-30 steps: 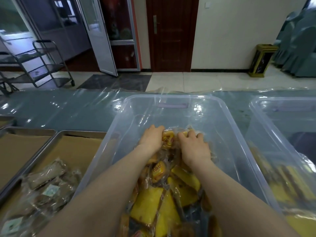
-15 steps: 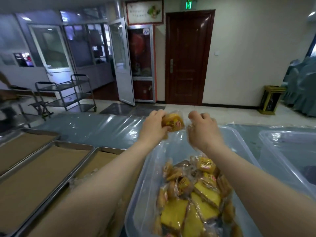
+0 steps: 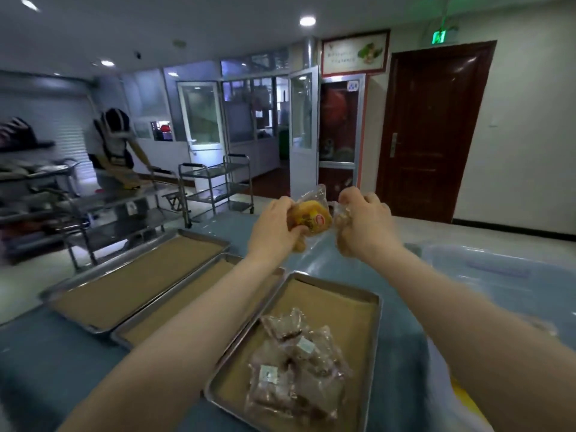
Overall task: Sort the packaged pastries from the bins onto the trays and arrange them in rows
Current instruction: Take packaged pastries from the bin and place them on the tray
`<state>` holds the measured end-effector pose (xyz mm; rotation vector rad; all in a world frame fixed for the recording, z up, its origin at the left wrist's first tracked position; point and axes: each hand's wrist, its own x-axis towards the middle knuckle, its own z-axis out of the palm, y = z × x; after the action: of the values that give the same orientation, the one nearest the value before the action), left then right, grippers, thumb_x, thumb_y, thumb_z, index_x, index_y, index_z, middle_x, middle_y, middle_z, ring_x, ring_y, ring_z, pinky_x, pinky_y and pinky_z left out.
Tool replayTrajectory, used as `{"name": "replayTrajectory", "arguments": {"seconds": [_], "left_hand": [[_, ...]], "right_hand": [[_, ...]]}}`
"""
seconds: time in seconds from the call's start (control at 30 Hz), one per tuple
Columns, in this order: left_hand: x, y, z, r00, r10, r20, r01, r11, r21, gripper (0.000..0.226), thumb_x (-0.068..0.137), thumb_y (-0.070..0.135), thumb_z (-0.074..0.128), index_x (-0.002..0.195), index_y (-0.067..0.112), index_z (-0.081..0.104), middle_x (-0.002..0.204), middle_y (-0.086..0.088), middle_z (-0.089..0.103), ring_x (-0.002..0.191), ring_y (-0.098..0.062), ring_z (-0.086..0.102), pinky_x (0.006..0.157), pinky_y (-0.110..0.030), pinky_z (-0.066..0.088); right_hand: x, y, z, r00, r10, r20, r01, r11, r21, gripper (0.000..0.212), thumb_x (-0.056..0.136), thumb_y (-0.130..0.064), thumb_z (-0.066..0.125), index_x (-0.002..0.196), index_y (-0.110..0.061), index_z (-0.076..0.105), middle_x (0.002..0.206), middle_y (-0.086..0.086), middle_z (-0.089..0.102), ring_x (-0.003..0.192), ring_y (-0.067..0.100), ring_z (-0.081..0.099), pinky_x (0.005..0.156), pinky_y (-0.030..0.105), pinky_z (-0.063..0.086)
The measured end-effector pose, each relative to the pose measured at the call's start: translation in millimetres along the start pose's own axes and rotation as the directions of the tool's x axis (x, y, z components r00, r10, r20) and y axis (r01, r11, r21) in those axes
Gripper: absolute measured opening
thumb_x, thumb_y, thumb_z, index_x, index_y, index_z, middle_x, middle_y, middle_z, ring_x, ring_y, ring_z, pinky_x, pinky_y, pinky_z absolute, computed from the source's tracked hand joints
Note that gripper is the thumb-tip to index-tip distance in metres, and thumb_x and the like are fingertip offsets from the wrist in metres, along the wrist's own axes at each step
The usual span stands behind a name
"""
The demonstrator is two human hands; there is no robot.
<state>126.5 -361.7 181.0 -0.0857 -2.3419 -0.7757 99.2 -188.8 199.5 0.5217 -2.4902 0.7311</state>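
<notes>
"Head view: how do the person's arms lie?"

"Both bare forearms reach forward and upward over the blue-covered table (image 3: 62, 369). The wrists are close and the hands are side by side in the air."

"What does the left hand do?"

"The left hand (image 3: 274, 235) grips a yellow pastry packet (image 3: 311, 216), with its fingers curled round the packet's left end. The packet is held up past the far end of the nearest tray (image 3: 336, 304) and touches no tray."

"And the right?"

"The right hand (image 3: 364, 226) is curled nearly to a fist, knuckles up, with its fingers closed on a clear packet (image 3: 338, 218). The contents are too blurred to name. The two packets are just beside each other, but whether they touch cannot be told."

"What is on the trays?"

"The nearest tray is paper-lined and carries a loose pile of brown packaged pastries (image 3: 296, 369) at its near end. To its left are the middle tray (image 3: 187, 300) and the far tray (image 3: 140, 272), edge to edge, showing only brown paper. A clear bin (image 3: 498, 266) stands to the right, blurred, partly behind the right forearm."
</notes>
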Motion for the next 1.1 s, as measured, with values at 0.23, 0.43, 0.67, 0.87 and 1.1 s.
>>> {"name": "replayTrajectory", "arguments": {"seconds": [0.23, 0.43, 0.67, 0.87, 1.1], "left_hand": [[-19.1, -140.6, -105.5, 0.995, -0.081, -0.052, 0.086, 0.991, 0.1, 0.03, 0.077, 0.026, 0.073, 0.091, 0.025, 0.046, 0.094, 0.002, 0.051, 0.083, -0.02, 0.056, 0.07, -0.035, 0.046], [-22.4, -232.9, -130.2, 0.987, -0.162, -0.009, 0.162, 0.98, 0.118, 0.029, 0.076, 0.029, 0.074, 0.089, 0.025, 0.048, 0.089, 0.003, 0.054, 0.079, -0.019, 0.057, 0.069, -0.037, 0.048], [-17.7, -311.7, -116.5, 0.974, -0.226, 0.018, 0.225, 0.973, 0.053, 0.029, 0.073, 0.026, 0.076, 0.088, 0.027, 0.051, 0.091, 0.006, 0.054, 0.082, -0.017, 0.058, 0.071, -0.038, 0.051], [-36.9, -393.9, -116.4, 0.941, -0.329, 0.074, 0.323, 0.942, 0.089, 0.036, 0.073, 0.026, 0.075, 0.074, 0.037, 0.041, 0.083, 0.016, 0.047, 0.073, -0.004, 0.05, 0.056, -0.02, 0.034], [-36.7, -537.8, -159.2, 0.907, -0.405, 0.119, 0.379, 0.906, 0.189, 0.036, 0.074, 0.029, 0.076, 0.074, 0.032, 0.041, 0.08, 0.012, 0.047, 0.068, -0.006, 0.048, 0.054, -0.024, 0.032]], "right_hand": [[8.9, -141.5, 106.8, 0.994, -0.078, 0.077, 0.069, 0.992, 0.105, 0.043, 0.083, -0.007, 0.057, 0.12, -0.026, 0.043, 0.122, 0.01, 0.046, 0.109, 0.035, 0.044, 0.079, 0.038, 0.039], [14.2, -194.1, 180.6, 0.984, -0.041, 0.175, 0.021, 0.993, 0.115, 0.051, 0.079, -0.003, 0.057, 0.121, -0.028, 0.043, 0.126, 0.01, 0.045, 0.113, 0.035, 0.043, 0.084, 0.04, 0.042], [41.8, -199.4, 255.3, 0.973, -0.042, 0.227, 0.016, 0.994, 0.112, 0.043, 0.084, -0.004, 0.054, 0.119, -0.028, 0.043, 0.121, 0.008, 0.049, 0.108, 0.031, 0.046, 0.078, 0.033, 0.038], [52.1, -213.0, 329.9, 0.945, 0.019, 0.327, -0.079, 0.982, 0.171, 0.041, 0.084, -0.011, 0.059, 0.118, -0.028, 0.042, 0.118, 0.008, 0.05, 0.099, 0.03, 0.052, 0.078, 0.037, 0.046], [70.5, -280.5, 455.8, 0.91, 0.178, 0.374, -0.319, 0.877, 0.358, 0.041, 0.083, -0.008, 0.064, 0.113, -0.028, 0.045, 0.117, 0.001, 0.054, 0.08, 0.01, 0.052, 0.063, 0.018, 0.038]]}}
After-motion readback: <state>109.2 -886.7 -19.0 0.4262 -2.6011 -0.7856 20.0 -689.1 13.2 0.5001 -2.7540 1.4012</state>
